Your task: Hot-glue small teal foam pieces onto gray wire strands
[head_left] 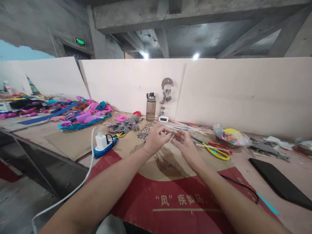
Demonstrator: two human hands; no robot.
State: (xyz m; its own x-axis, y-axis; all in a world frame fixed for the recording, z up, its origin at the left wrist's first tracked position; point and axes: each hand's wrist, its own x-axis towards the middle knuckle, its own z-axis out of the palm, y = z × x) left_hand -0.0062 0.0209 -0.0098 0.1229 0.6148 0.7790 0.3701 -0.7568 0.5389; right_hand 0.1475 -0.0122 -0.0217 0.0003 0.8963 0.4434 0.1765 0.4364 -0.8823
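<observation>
A small dark piece (172,133) sits up between the fingertips of two bare hands, above the brown middle of a printed cardboard sheet (136,195). From where I stand, the left hand (157,139) pinches it between thumb and fingers, the gap there closed down to the piece itself. The right hand (184,141) comes at it from the other side, fingers curled and nearly meeting the left; I can't tell whether they grip the piece or only touch it. Thin loops of thread (168,164) show below the hands.

Beyond them stands an upright water bottle (150,110), with a little white clock (163,119) just beside it and a grey hanging ornament (167,84) against the pale panel (117,81). To the left lies a heap of grey pieces (123,126), and nearer the arm a white plug (100,141) rises from a blue power strip (105,150). On the right I see yellow-handled scissors (221,158), a metal bowl (225,142) of wrapped bits, and a flat black device (280,182) near the table's edge.
</observation>
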